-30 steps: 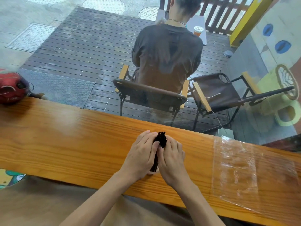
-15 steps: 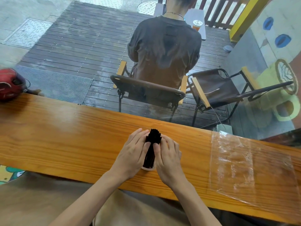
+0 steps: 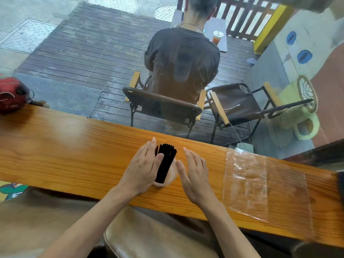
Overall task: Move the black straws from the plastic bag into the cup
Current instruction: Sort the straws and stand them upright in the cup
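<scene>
A: Where are the black straws [image 3: 165, 163]?
B: Standing bundled in the cup [image 3: 168, 178]. Left hand [image 3: 142, 169] flat, thumb touching them; right hand [image 3: 195, 173] spread at three o'clock.
A: Any lettering?
B: None legible; plastic bag [image 3: 264, 185] farther right.

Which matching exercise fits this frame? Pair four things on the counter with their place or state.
Things:
1. black straws
2. plastic bag
3. red helmet
4. right hand

Places or states:
A. lying flat at the counter's right end
B. standing bundled in the cup
C. open, just right of the cup
D. at the counter's far left end

Pairs: 1-B, 2-A, 3-D, 4-C
</scene>
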